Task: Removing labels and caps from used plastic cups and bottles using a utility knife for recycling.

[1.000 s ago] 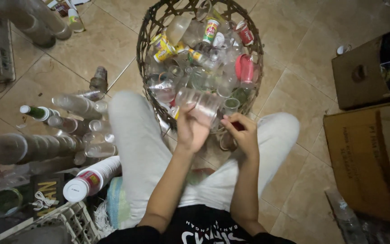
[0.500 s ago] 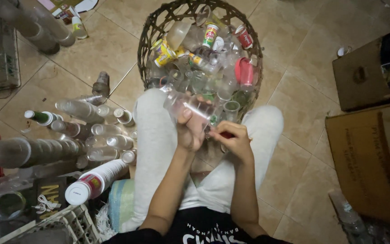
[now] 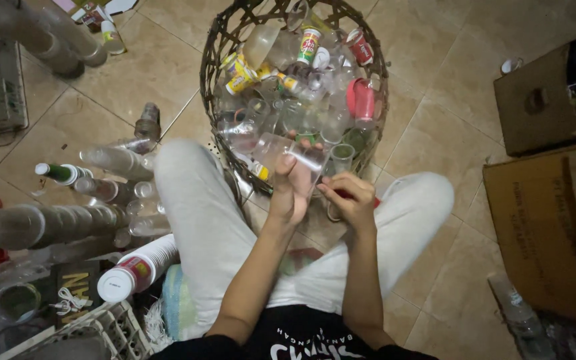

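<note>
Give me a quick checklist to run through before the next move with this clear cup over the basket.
1. Left hand has the clear plastic cup gripped: ok, fingers wrap its side.
2. Right hand is at the cup's rim end: ok, its fingertips are pinched close by; actual contact cannot tell.
3. Cup is empty: cannot tell, the clear wall blends with the cups behind it.
4. Wicker basket sits within reach: ok, it stands right between the knees.
5. Room left in the basket: not ok, it is heaped nearly to the rim.
6. Stacked cups on the left lie apart from the arms: ok.
</note>
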